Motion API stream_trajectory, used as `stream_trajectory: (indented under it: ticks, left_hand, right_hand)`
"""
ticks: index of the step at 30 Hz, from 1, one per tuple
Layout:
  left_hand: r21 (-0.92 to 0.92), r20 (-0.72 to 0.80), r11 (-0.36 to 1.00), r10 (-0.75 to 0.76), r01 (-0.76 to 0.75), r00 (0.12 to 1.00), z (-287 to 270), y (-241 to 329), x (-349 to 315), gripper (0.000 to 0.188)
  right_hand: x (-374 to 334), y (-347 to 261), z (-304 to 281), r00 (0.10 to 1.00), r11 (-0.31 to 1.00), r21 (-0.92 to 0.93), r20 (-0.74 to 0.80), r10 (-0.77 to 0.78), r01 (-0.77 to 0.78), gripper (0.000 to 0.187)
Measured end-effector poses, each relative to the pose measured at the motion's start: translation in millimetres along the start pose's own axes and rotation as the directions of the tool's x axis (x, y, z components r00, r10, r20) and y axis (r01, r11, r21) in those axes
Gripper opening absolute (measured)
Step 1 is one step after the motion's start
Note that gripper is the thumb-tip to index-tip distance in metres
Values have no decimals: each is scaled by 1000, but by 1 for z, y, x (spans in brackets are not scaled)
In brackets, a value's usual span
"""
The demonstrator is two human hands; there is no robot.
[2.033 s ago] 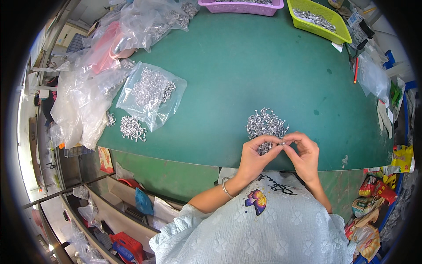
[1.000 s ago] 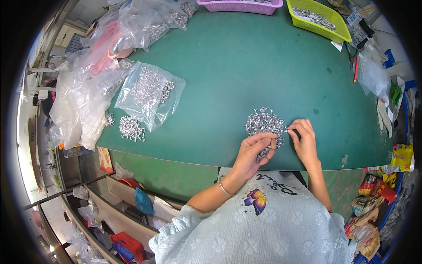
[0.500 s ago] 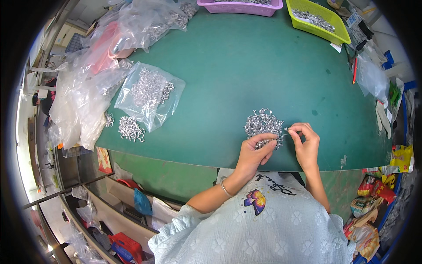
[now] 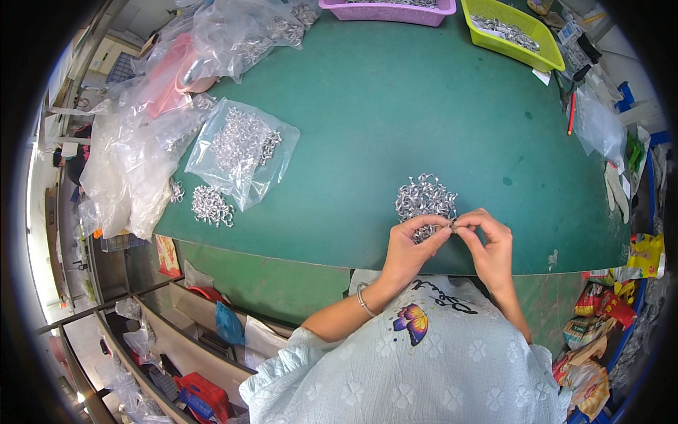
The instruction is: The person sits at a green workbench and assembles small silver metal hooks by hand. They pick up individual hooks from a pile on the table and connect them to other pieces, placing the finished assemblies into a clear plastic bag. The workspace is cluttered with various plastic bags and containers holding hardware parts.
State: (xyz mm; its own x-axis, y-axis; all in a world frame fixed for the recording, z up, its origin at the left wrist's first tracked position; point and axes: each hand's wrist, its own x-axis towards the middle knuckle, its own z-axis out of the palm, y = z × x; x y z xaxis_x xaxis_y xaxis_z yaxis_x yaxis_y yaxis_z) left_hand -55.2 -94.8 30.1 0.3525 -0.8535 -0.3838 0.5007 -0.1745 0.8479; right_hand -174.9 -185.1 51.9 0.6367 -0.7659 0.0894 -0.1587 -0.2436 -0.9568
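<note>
My left hand point(image 4: 411, 244) and my right hand point(image 4: 490, 244) meet fingertip to fingertip near the table's front edge. Thumb and forefinger of each are pinched on a small silvery metal piece point(image 4: 453, 227), mostly covered by the fingers. Just beyond and partly under my left fingers lies a loose pile of small curved silvery metal pieces point(image 4: 422, 198). Off to the left, a smaller pile of similar pieces point(image 4: 210, 205) sits beside a clear plastic bag point(image 4: 244, 152) holding more of them.
The green tabletop point(image 4: 395, 106) stretches away from me. At its far side stand a purple basket point(image 4: 395, 13) and a yellow-green basket point(image 4: 512, 51) with metal pieces. Large clear bags point(image 4: 134, 155) crowd the left edge. A red pen point(image 4: 571, 113) lies at the right.
My right hand has come in leftward and slightly down with its small metal piece, so its fingertips now meet those of my left hand. The piles stay put.
</note>
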Motion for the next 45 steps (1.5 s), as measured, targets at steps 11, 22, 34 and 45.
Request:
stream_trajectory:
  ticks: [11, 22, 34, 45]
  left_hand:
    - [-172, 115, 985, -5, 25, 993, -1, 3, -3, 7]
    - [-296, 270, 950, -14, 96, 963, -6, -3, -1, 14]
    - [-617, 500, 741, 109, 265, 859, -20, -9, 6, 17]
    - [-501, 359, 850, 33, 163, 933, -19, -6, 3, 20]
  right_hand:
    - [-6, -3, -1, 975, 894, 390, 71, 210, -221, 18]
    - [-8, -1, 1, 985, 908, 383, 81, 149, -169, 12]
    - [5, 36, -5, 998, 922, -387, -53, -37, 13, 22]
    - [4, 52, -6, 984, 830, -528, 109, -144, 180, 11]
